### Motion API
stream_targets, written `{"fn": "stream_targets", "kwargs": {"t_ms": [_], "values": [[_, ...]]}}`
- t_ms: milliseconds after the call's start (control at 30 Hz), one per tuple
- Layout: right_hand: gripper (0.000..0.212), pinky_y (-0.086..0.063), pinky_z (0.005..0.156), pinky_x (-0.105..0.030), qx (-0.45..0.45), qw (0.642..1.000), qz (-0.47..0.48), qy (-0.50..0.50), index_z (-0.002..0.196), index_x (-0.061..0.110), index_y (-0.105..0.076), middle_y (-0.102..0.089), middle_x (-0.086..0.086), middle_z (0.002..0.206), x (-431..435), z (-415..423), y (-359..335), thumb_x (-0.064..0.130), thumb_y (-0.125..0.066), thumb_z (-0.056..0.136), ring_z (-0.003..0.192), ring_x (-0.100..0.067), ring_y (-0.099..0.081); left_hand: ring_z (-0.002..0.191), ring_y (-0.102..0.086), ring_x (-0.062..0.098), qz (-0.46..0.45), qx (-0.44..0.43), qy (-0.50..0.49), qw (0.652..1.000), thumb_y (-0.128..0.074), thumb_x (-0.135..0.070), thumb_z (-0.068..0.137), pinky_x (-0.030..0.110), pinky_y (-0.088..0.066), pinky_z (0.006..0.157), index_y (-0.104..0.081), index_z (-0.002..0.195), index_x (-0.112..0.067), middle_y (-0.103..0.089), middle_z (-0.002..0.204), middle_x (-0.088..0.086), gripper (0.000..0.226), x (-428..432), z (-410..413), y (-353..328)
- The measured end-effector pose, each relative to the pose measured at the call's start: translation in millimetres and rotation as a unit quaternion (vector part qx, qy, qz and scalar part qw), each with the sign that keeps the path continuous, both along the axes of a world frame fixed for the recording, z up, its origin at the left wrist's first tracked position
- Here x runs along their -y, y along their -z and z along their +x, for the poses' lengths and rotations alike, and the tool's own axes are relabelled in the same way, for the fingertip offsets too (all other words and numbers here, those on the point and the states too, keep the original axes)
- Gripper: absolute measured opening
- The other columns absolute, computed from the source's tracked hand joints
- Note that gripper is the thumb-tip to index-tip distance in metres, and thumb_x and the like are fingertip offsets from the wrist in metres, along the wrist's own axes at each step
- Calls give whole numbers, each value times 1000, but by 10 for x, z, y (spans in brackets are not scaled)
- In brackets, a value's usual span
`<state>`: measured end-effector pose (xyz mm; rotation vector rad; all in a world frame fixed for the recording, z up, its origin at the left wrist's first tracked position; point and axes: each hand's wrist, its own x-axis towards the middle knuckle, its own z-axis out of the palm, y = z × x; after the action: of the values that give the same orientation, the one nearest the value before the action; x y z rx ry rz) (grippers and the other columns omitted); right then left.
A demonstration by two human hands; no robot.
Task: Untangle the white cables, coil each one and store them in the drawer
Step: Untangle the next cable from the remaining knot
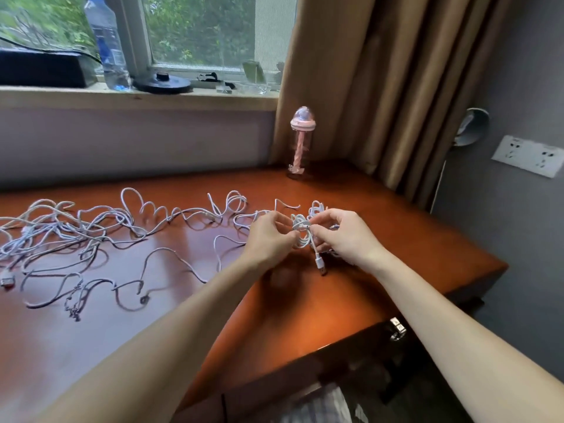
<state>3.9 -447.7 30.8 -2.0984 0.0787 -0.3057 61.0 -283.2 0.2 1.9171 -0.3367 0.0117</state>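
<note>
My left hand [270, 236] and right hand [345, 236] both pinch the small coil of thin white cable [302, 232] above the glossy red-brown wooden worktop [305, 315]; I'd clamp the loops left, wind the dangling plug end [320, 264] round tightly with the right

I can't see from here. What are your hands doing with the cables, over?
Left hand, right hand both pinch small cable coil, plug dangling. Loose tangle across desk. Pink bottle stands clear.

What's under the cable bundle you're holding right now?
Under the cable bundle, pinched by the left hand and right hand, its USB plug hangs down to the wooden desk. The hands cover the desk beside it.
</note>
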Motion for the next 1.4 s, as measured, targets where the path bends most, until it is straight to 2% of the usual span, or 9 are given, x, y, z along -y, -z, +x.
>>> {"fn": "stream_targets", "kwargs": {"t_ms": [100, 200, 433, 600, 767, 933, 1133, 1300, 1400], "values": [[9, -55, 60, -23, 26, 997, -78, 14, 96, 14, -75, -73, 1, 78, -17, 56, 55, 13, -74, 88, 58, -7, -64, 79, -69, 12, 37, 39, -23, 998, -76, -14, 81, 25, -55, 69, -66, 92, -17, -71, 82, -4, 15, 1, 2, 85], [9, -52, 64, -16, 29, 988, -154, 0, 95, 17, -76, -70, 11, 79, -75, 75, 84, 18, -75, 87, 69, -4, -65, 78, -67, 10, 53, 52, -18, 997, -73, -13, 82, 16, -49, 65, -64, 90, -20, -69, 80, -7, 14, 3, 2, 140], [13, -43, 66, -5, 49, 978, -201, 5, 99, 18, -77, -69, 9, 91, -65, 102, 102, 16, -71, 87, 77, -1, -62, 85, -69, 10, 54, 75, 13, 996, -66, -9, 82, 27, -58, 81, -69, 104, -16, -72, 89, -6, 23, -30, -3, 180], [13, -43, 67, -3, 79, 978, -195, 9, 99, 16, -76, -61, 16, 89, -95, 40, 42, 12, -72, 88, 75, -1, -62, 77, -68, 4, 64, 101, 35, 992, -60, -5, 82, 24, -57, 74, -68, 105, -16, -72, 89, -6, 26, -91, -78, 131], [13, -43, 71, -5, 106, 976, -189, -9, 99, 21, -76, -67, 11, 93, -196, -24, -49, 14, -71, 88, 79, 2, -63, 85, -65, 7, 96, 152, 48, 982, -60, -9, 86, 24, -53, 76, -67, 110, -18, -69, 98, -5, 26, -315, -169, 54], [14, -48, 77, -11, 121, 974, -186, -48, 102, 18, -76, -71, 4, 96, -462, 33, -79, 13, -70, 90, 84, -6, -66, 94, -62, 8, 130, 231, 47, 963, -62, -11, 90, 27, -51, 86, -66, 114, -18, -68, 105, -8, 26, -728, -314, -90], [20, -52, 79, -20, 113, 969, -190, -106, 105, 19, -75, -70, 6, 97, -946, 166, -31, 11, -69, 88, 82, -7, -65, 107, -61, 15, 201, 278, -14, 939, -58, -21, 85, 44, -46, 97, -66, 113, -23, -69, 110, -10, 29, -1306, -452, -197], [49, -40, 102, -29, 71, 946, -270, -166, 116, 26, -72, -64, 12, 117, -1214, 275, 145, 0, -56, 77, 111, -16, -53, 130, -47, 20, 316, 220, -39, 922, -61, -24, 93, 39, -30, 109, -59, 130, -23, -60, 134, -5, 37, -1679, -446, -131], [49, -33, 114, -37, 39, 936, -301, -176, 123, 24, -70, -63, 2, 130, -1267, 322, 230, 0, -55, 83, 125, -23, -46, 133, -42, 18, 362, 204, -39, 909, -58, -27, 93, 37, -24, 109, -57, 132, -27, -56, 138, -5, 39, -1749, -443, -64]]}}
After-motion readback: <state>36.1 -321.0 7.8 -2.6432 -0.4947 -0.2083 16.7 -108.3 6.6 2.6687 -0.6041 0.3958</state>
